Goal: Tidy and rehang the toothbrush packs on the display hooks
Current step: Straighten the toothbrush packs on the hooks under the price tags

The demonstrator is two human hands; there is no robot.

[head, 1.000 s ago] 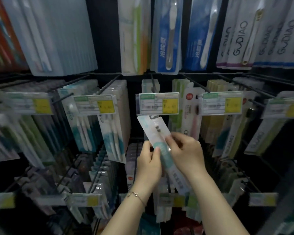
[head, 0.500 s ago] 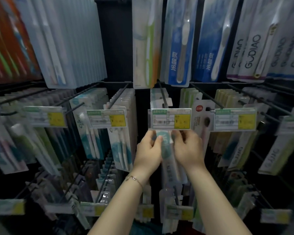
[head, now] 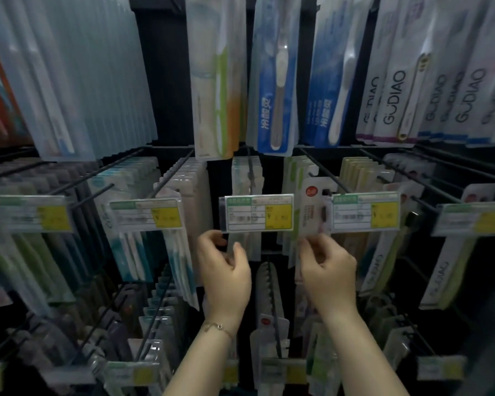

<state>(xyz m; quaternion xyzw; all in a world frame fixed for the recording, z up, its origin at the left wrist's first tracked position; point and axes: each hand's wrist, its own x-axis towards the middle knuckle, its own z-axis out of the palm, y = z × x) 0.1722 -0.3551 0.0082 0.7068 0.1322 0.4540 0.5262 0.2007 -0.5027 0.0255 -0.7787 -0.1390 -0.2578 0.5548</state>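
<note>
A pale green-and-clear toothbrush pack hangs on the centre hook behind a price tag. My left hand is just below the tag's left corner, fingers loosely curled, thumb by the pack's lower edge, holding nothing that I can see. My right hand pinches the lower part of a white pack with a red dot, which hangs tilted in front of the neighbouring hook's packs.
Rows of black wire hooks carry toothbrush packs at three levels. Price tags front the middle hooks. Big blue packs hang above. A lower hook with packs juts out between my wrists.
Both hands let go of the pack, which now hangs on the centre hook. They moved apart, and my right hand went right onto the white pack with the red dot.
</note>
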